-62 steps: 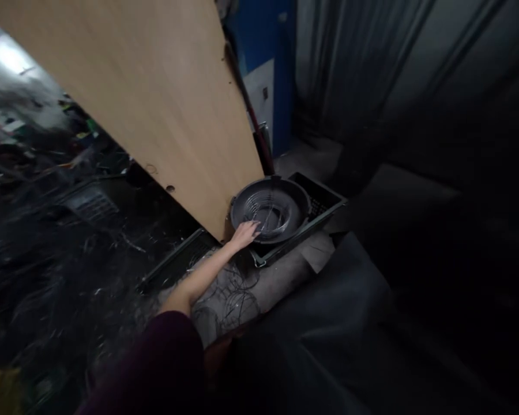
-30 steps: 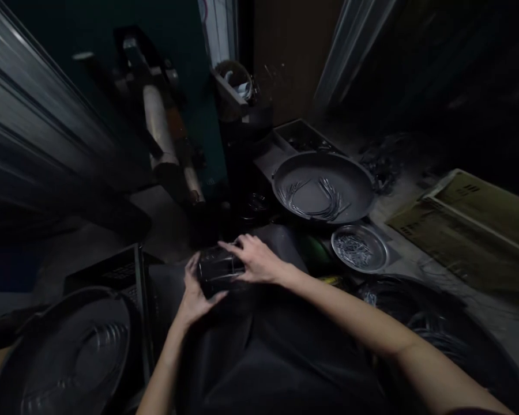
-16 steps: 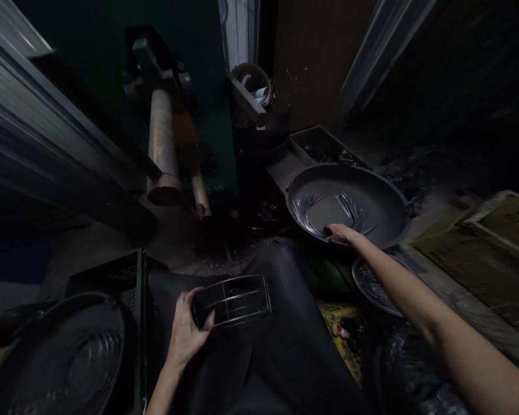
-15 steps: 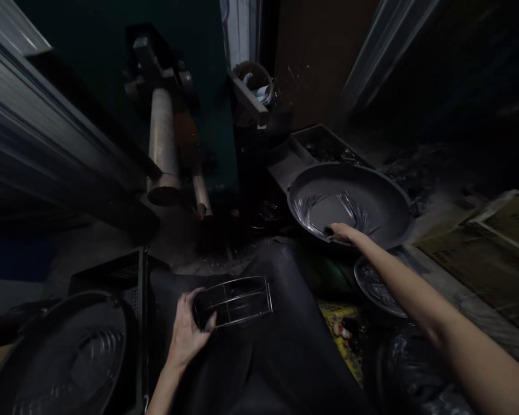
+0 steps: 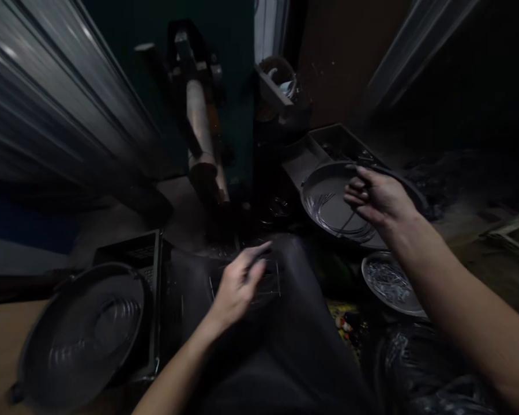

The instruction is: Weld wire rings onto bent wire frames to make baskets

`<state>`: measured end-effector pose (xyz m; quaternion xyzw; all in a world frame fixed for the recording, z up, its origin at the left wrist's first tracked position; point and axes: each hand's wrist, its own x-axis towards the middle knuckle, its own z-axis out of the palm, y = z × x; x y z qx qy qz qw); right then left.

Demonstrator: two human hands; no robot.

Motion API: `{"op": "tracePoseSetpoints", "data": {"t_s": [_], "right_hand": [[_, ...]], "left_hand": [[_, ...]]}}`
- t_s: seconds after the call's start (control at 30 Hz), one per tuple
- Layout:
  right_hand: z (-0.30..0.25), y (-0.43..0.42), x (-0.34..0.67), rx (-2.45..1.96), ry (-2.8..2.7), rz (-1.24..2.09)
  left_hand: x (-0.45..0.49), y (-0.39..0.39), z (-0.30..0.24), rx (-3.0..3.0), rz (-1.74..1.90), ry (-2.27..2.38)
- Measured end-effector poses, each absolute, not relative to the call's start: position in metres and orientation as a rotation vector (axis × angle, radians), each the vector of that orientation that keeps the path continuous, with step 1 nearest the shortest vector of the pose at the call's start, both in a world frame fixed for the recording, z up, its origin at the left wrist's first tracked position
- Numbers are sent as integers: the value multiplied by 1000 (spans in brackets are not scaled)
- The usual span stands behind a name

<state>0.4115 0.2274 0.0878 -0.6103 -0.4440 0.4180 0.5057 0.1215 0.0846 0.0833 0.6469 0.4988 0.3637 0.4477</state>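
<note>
My left hand (image 5: 237, 282) lies palm-down in the lower middle of the frame, pressed on a small wire frame (image 5: 259, 282) that sits on my dark-clothed lap (image 5: 285, 346). The fingers are spread over its top wires and seem to pin it rather than close around it; I cannot tell whether any finger hooks underneath. What shows of the frame pokes out to the right of my knuckles, and its long axis runs left to right across the picture.

My right hand (image 5: 378, 199) is raised at the right of centre, fingers curled toward the thumb. A thin bent wire (image 5: 350, 222) appears to hang from it, but the light is too poor for me to be sure the fingers are pinched on it. The hand hovers over the near edge of a wide dark pan (image 5: 320, 196) that holds a fan of loose bent wires (image 5: 318, 203).

The frame lies down and to the left of my right hand, well apart from it, with my lap between them. My left hand is by far the nearer, being already on the frame.

Just below the pan, a small metal dish (image 5: 410, 308) holds a heap of short bits. At lower left a large round basin (image 5: 47, 369) rests on a black crate (image 5: 125, 251).
</note>
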Motion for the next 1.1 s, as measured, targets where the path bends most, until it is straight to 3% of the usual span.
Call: {"op": "tracePoseSetpoints", "data": {"t_s": [0.1, 0.17, 0.27, 0.47, 0.67, 0.73, 0.83, 1.1], "right_hand": [[129, 206, 357, -1087, -984, 1502], [140, 193, 323, -948, -907, 1665], [129, 171, 278, -944, -918, 1636], [67, 121, 242, -1210, -1599, 1304], [38, 143, 238, -1286, -1402, 1570], [35, 154, 231, -1310, -1325, 1655], [36, 168, 220, -1349, -1223, 1697], [64, 211, 199, -1247, -1201, 1625]], "left_hand": [[159, 85, 86, 1635, 891, 1039], [164, 79, 79, 1557, 824, 992], [150, 70, 68, 1390, 798, 1094], [90, 70, 60, 1454, 719, 1225], [41, 56, 14, 1900, 667, 1466], [46, 56, -12, 1919, 684, 1493], [59, 64, -36, 1803, 988, 1540], [51, 116, -13, 2008, 1232, 1396]]}}
